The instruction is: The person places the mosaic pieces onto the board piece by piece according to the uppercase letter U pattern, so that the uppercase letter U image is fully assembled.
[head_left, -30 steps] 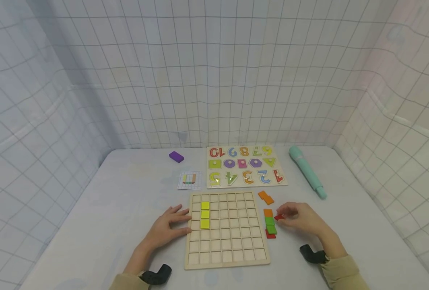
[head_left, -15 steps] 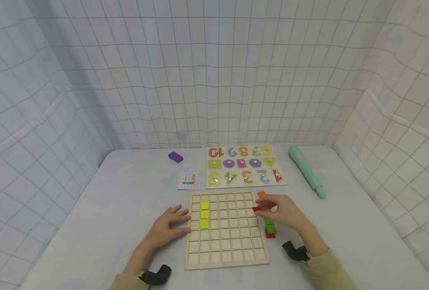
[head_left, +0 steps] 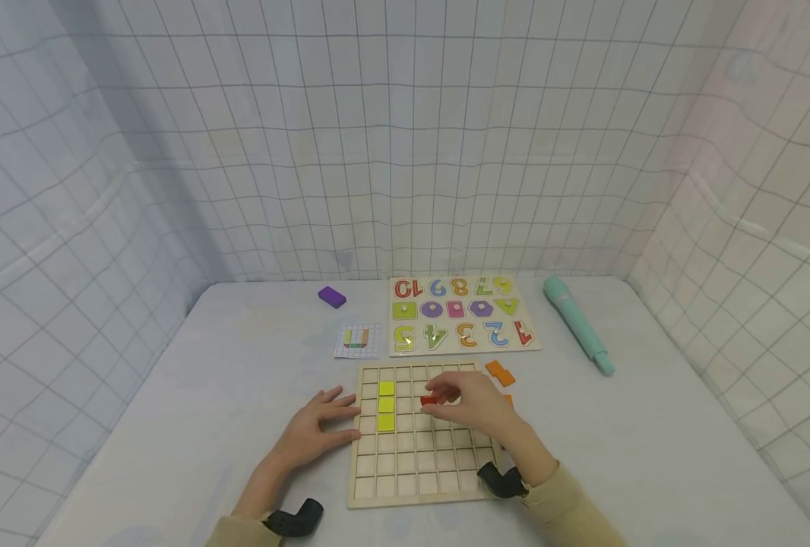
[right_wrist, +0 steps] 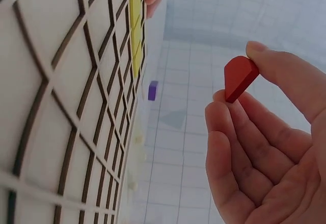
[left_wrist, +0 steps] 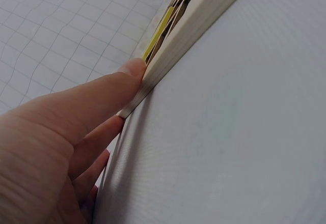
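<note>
The right hand pinches a red tile between thumb and fingertips, over the grid board. The left hand, spread, touches its edge.

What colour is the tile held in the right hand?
The tile in the right hand is red, best seen in the right wrist view.

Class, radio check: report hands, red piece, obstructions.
Right hand pinches red piece above grid board. Left hand touches board's left edge. Three yellow tiles in cells, none visibly in the way.
</note>
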Demonstrator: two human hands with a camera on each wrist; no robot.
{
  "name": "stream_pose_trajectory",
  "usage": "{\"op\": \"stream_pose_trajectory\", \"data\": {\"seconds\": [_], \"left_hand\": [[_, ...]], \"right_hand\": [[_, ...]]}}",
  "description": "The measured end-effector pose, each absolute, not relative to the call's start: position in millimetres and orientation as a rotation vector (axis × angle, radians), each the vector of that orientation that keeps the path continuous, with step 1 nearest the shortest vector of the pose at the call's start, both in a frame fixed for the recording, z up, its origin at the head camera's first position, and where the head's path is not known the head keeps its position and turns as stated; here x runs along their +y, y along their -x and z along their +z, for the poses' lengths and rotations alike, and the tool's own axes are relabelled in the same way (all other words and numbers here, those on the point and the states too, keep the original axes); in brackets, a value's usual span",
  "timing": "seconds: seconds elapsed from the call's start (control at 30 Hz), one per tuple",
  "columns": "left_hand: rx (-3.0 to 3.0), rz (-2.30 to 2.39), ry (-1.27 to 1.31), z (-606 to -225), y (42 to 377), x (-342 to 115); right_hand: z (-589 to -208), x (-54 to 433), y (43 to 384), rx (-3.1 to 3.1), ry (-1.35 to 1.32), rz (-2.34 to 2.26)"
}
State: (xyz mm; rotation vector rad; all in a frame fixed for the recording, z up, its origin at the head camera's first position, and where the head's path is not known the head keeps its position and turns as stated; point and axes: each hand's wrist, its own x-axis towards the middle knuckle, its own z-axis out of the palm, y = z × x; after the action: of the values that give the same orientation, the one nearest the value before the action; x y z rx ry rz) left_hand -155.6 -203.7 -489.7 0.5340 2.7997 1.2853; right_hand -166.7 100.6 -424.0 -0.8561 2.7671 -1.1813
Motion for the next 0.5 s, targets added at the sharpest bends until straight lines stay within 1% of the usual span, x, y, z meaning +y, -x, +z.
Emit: {"op": "stream_pose_trajectory", "data": {"seconds": [0.27,0.5], "left_hand": [[2.795,1.277,-0.515,-489,155,-204],[2.788,1.272,-0.496,-488,155,-204]], "right_hand": [[-426,63,164,2.749,0.812,-1.118],[-432,42,162,2.746,0.778,-1.068]]}}
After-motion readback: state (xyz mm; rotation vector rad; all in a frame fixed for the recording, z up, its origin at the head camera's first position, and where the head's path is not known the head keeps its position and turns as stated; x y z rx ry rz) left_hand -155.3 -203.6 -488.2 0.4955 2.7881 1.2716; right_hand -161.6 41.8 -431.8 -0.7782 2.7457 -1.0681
